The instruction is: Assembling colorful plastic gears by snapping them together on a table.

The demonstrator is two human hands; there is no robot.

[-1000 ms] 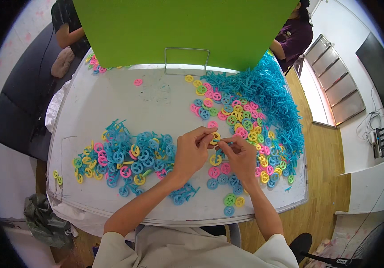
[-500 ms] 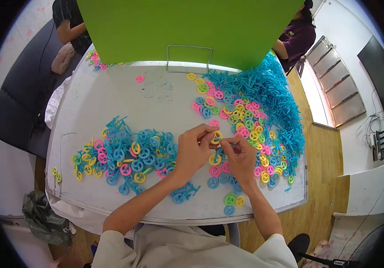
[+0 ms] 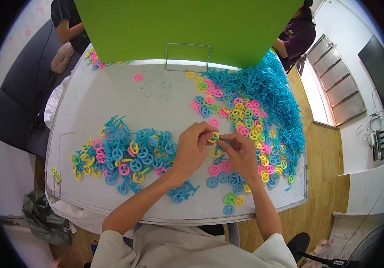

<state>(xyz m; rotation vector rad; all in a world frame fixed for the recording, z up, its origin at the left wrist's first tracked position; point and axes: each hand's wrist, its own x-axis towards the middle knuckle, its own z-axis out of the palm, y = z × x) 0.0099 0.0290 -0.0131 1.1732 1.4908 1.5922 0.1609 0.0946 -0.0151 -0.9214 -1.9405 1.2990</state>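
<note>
Above the middle of the table, my left hand pinches a yellow plastic spoked wheel between thumb and fingers. Close against it, my right hand is closed on a small blue plastic stem that meets the wheel; how far the stem is seated is hidden by the fingers. To the left lies a heap of wheels with blue stems, in blue, yellow and pink. Loose pink, yellow, green and blue wheels spread to the right. Beyond them sits a large pile of blue stems.
A green board stands across the far side of the white table, with a wire bracket at its foot. Behind it, one person is at far left, another at far right. A dark green bag lies at lower left.
Both hands have shifted slightly left with the yellow wheel. My right fingers have turned and come closer over the wheel.
</note>
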